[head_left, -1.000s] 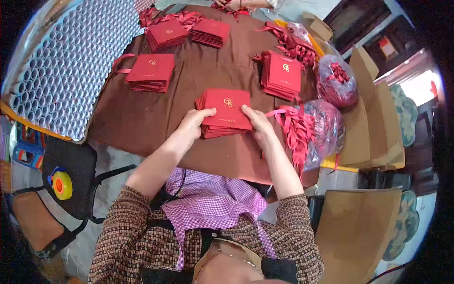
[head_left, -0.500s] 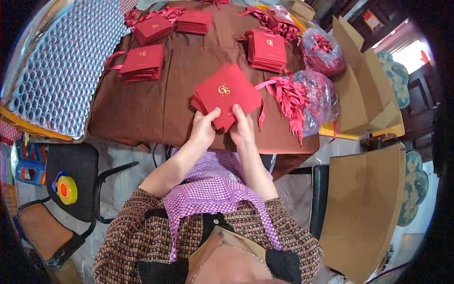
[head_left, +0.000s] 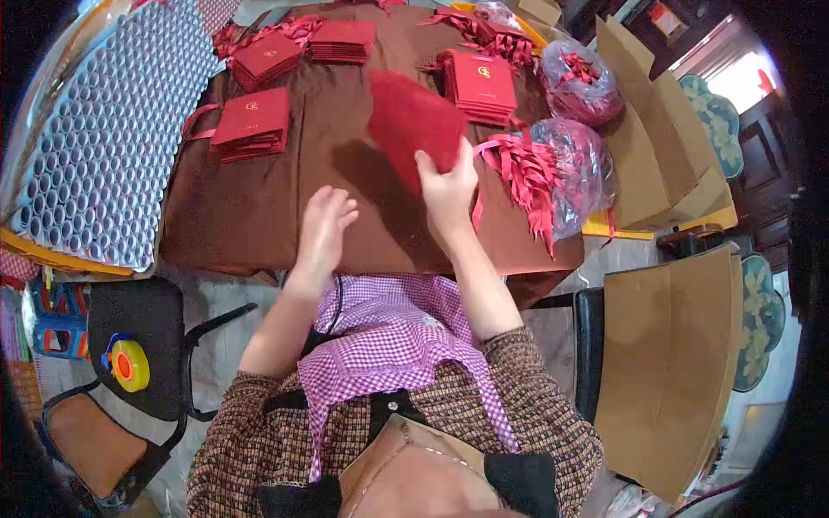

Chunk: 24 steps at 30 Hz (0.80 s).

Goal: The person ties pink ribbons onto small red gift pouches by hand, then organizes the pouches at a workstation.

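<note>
My right hand (head_left: 449,186) grips a stack of red cards (head_left: 413,125) by its lower right edge, raised above the brown tablecloth (head_left: 345,233). The stack is tilted and casts a shadow on the cloth. To the left, my left hand (head_left: 325,229) is over the table's near part with its fingers apart and nothing in them. Red ribbons (head_left: 525,173) lie just right of my right hand, by a clear plastic bag (head_left: 574,173). One pile of red cards with gold print (head_left: 484,86) stands behind them, another pile (head_left: 250,123) at the left.
More red piles (head_left: 341,41) lie at the table's back. A large tray of round tubes (head_left: 104,138) borders the left side. Cardboard boxes (head_left: 661,155) stand at the right. Below left is a black chair (head_left: 138,319) with a yellow tape roll (head_left: 130,366).
My left hand has let go of the red stack and moved left. My right hand has lifted the stack up and turned it, so the gold print no longer shows.
</note>
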Each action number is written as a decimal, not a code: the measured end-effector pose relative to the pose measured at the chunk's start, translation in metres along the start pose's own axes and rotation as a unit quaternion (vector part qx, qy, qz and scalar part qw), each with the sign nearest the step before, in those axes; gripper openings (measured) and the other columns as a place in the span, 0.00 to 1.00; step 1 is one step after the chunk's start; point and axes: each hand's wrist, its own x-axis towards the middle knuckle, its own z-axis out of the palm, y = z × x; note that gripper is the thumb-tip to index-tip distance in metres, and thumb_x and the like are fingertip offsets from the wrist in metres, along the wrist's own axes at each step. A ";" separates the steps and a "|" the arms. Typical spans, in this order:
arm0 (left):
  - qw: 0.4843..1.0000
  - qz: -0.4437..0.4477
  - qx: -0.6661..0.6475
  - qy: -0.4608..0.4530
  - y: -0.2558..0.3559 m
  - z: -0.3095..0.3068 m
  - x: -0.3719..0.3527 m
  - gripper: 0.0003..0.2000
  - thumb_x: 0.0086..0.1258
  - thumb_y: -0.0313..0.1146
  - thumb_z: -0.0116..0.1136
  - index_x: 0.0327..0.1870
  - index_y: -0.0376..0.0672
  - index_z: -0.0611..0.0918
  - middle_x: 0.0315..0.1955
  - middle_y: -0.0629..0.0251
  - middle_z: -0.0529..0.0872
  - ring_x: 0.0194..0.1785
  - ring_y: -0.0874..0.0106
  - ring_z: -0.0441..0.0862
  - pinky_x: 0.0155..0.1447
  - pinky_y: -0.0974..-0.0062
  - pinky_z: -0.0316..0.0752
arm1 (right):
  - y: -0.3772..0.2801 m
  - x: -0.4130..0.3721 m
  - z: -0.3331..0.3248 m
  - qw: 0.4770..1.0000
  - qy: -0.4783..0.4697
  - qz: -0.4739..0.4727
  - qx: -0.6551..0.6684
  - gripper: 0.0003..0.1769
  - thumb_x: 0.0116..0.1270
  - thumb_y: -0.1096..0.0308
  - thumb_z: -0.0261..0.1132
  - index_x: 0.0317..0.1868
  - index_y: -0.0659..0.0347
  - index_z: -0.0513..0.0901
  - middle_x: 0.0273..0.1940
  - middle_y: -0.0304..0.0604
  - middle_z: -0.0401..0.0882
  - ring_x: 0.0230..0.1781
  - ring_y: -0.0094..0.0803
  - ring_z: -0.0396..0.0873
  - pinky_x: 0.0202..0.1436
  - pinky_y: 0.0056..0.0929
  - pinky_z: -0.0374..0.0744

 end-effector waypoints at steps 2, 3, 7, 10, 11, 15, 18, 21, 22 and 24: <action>0.997 0.058 0.041 0.018 0.014 -0.016 0.001 0.21 0.71 0.32 0.54 0.61 0.33 0.65 0.48 0.57 0.77 0.47 0.67 0.79 0.52 0.68 0.77 | -0.002 0.006 0.008 0.933 -0.032 -0.283 -0.218 0.29 0.48 0.75 0.70 0.54 0.67 0.75 0.47 0.55 0.79 0.49 0.48 0.78 0.54 0.39 0.76; 0.993 0.087 0.067 0.037 0.019 -0.023 0.001 0.24 0.72 0.32 0.53 0.63 0.31 0.62 0.51 0.55 0.76 0.49 0.67 0.78 0.53 0.68 0.76 | 0.003 0.006 0.014 0.896 -0.063 -0.381 -0.219 0.29 0.44 0.78 0.67 0.53 0.66 0.76 0.48 0.52 0.80 0.51 0.49 0.78 0.57 0.41 0.75; 0.973 0.165 0.139 0.081 0.029 -0.043 -0.002 0.25 0.73 0.39 0.52 0.64 0.31 0.63 0.54 0.57 0.74 0.52 0.69 0.75 0.56 0.71 0.74 | 0.033 -0.032 0.031 0.828 -0.226 -0.431 -0.280 0.27 0.47 0.77 0.60 0.53 0.65 0.76 0.54 0.54 0.76 0.57 0.46 0.75 0.62 0.45 0.72; 0.949 0.194 0.238 0.076 0.026 -0.051 -0.007 0.26 0.74 0.40 0.50 0.66 0.34 0.63 0.58 0.56 0.72 0.58 0.69 0.72 0.63 0.70 0.67 | 0.040 -0.056 0.031 0.764 -0.327 -0.461 -0.312 0.25 0.56 0.70 0.55 0.56 0.64 0.74 0.55 0.54 0.74 0.58 0.49 0.73 0.63 0.47 0.70; 0.925 0.226 0.299 0.065 0.020 -0.054 -0.007 0.26 0.74 0.39 0.50 0.66 0.34 0.63 0.59 0.56 0.72 0.60 0.68 0.71 0.64 0.69 0.66 | 0.041 -0.057 0.030 0.764 -0.335 -0.460 -0.304 0.25 0.56 0.70 0.55 0.56 0.64 0.74 0.55 0.54 0.74 0.58 0.49 0.73 0.63 0.47 0.70; 0.838 0.323 0.441 0.017 0.007 -0.055 0.000 0.30 0.66 0.36 0.58 0.65 0.32 0.63 0.61 0.44 0.66 0.65 0.53 0.64 0.68 0.62 0.60 | 0.033 -0.056 0.033 0.763 -0.352 -0.440 -0.318 0.26 0.56 0.72 0.56 0.58 0.65 0.73 0.56 0.55 0.72 0.60 0.49 0.71 0.65 0.47 0.67; 0.791 0.346 0.504 0.016 -0.001 -0.054 -0.004 0.31 0.65 0.37 0.58 0.66 0.32 0.62 0.65 0.40 0.60 0.68 0.48 0.59 0.70 0.59 0.56 | 0.034 -0.054 0.033 0.767 -0.368 -0.422 -0.312 0.27 0.55 0.72 0.56 0.59 0.65 0.71 0.59 0.56 0.69 0.63 0.50 0.67 0.68 0.48 0.64; 0.768 0.331 0.549 0.012 -0.007 -0.061 -0.004 0.31 0.67 0.40 0.56 0.66 0.33 0.62 0.67 0.40 0.58 0.70 0.48 0.56 0.71 0.58 0.54 | 0.031 -0.052 0.034 0.763 -0.393 -0.412 -0.306 0.28 0.56 0.72 0.56 0.60 0.65 0.70 0.61 0.56 0.68 0.64 0.50 0.66 0.69 0.48 0.63; 0.775 0.329 0.539 0.011 -0.006 -0.062 -0.004 0.31 0.67 0.40 0.56 0.66 0.33 0.62 0.67 0.40 0.58 0.70 0.49 0.56 0.71 0.59 0.54 | 0.028 -0.051 0.034 0.752 -0.414 -0.401 -0.320 0.29 0.56 0.72 0.56 0.61 0.65 0.69 0.62 0.57 0.67 0.65 0.50 0.64 0.70 0.48 0.60; 0.783 0.324 0.531 0.009 -0.006 -0.062 -0.006 0.30 0.67 0.40 0.55 0.66 0.32 0.62 0.67 0.41 0.58 0.70 0.49 0.56 0.71 0.59 0.54 | 0.026 -0.053 0.033 0.754 -0.421 -0.391 -0.319 0.30 0.56 0.72 0.56 0.62 0.64 0.68 0.63 0.56 0.66 0.66 0.51 0.63 0.71 0.50 0.58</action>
